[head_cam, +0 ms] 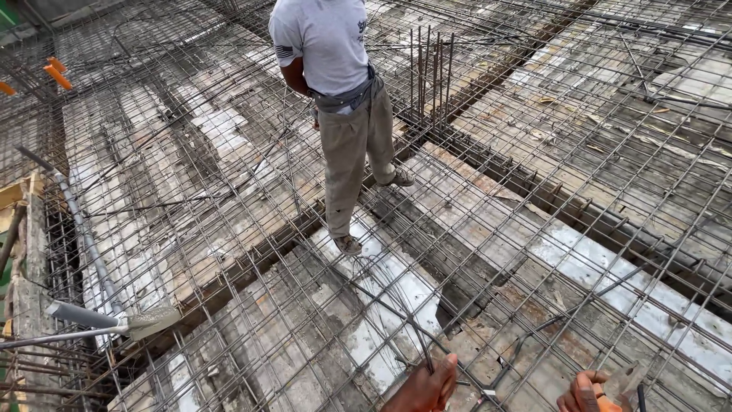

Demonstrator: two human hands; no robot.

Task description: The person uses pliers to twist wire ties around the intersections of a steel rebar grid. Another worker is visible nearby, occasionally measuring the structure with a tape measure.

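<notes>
A person's two hands reach into the bottom edge of the frame over a wide rebar mesh (534, 229) laid on weathered formwork boards (381, 320). The left hand (427, 387), at bottom centre, has its grip closed around a bundle of thin tie wires (396, 305) that rise from the fist and curve up toward the middle of the frame, lying across the mesh. The right hand (583, 393), at bottom right, is wrapped around what appears to be an orange-handled tool (614, 397) — only its top shows at the frame edge, so its kind cannot be told for sure. The two hands are near each other but apart, both just above the steel grid.

In the upper centre of the frame a co-worker (343, 99) in a grey T-shirt and khaki trousers stands on the mesh, one foot ahead of the other, beside a deep beam trench (473, 152) filled with a rebar cage that runs diagonally toward the right. Vertical starter bars (431, 69) stand just to that person's right. At lower left a grey pipe (84, 317) pokes in — near it a flexible conduit (80, 229) runs up the left side. Orange caps (55, 72) show at upper left.
</notes>
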